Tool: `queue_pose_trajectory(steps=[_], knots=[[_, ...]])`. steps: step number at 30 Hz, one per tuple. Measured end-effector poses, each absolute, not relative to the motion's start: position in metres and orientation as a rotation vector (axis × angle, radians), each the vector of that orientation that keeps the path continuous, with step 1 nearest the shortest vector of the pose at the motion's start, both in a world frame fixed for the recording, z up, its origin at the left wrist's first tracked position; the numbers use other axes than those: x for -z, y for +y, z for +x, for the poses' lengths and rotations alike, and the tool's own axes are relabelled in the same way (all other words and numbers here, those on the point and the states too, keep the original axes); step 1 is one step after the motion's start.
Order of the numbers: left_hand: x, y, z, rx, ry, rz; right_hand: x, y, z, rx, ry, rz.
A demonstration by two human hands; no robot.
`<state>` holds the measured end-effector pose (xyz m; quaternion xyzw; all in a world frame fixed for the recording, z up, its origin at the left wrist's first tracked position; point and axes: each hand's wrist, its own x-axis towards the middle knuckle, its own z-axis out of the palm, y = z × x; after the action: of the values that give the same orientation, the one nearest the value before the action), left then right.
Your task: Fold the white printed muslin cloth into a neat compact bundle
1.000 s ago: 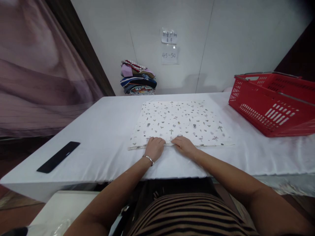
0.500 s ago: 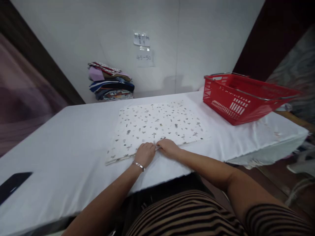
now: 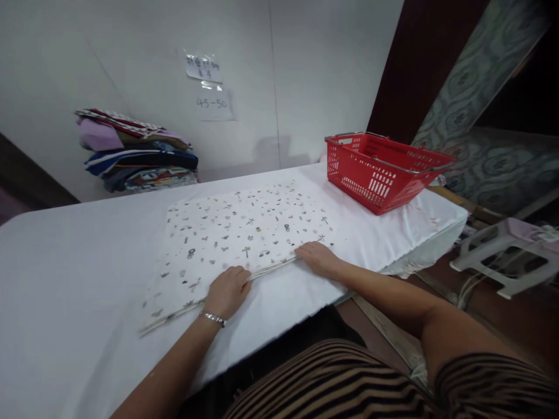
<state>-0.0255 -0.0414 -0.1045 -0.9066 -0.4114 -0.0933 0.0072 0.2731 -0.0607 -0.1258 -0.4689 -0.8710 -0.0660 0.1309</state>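
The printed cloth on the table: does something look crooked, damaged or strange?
Nothing stands out. The printed cloth lies flat on the white table, the left hand and right hand resting on its near edge. The red basket stands upright.

Both hands press flat on the near edge of a spotted cloth [image 3: 244,233] on the white counter [image 3: 65,262]: left hand [image 3: 227,291], right hand [image 3: 318,258]. A red basket [image 3: 379,171] sits far right.

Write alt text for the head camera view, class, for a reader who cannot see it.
Two hands, left hand and right hand, press flat on the near edge of a patterned cloth on a white table. A red basket sits at right; folded clothes are stacked by the wall.
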Motion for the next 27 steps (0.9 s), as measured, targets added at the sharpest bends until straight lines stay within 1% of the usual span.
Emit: queue_pose_trajectory(steps=[5,10,18,23,27], knots=[[0.104,-0.034,-0.027,0.253,-1.259,-2.884,0.126,-0.075,0.322,0.277,-2.430,-1.571],[0.103,-0.031,-0.026,0.236,-1.242,-2.903,0.128,-0.077,0.353,0.337,-2.367,-1.711],[0.099,-0.030,-0.027,0.233,-1.318,-2.939,0.118,-0.073,0.374,0.404,-2.429,-1.777],[0.100,-0.031,-0.023,0.209,-1.234,-2.957,0.110,-0.067,0.381,0.444,-2.473,-1.819],[0.104,-0.036,-0.021,0.189,-1.168,-2.910,0.113,-0.066,0.379,0.433,-2.479,-1.807]])
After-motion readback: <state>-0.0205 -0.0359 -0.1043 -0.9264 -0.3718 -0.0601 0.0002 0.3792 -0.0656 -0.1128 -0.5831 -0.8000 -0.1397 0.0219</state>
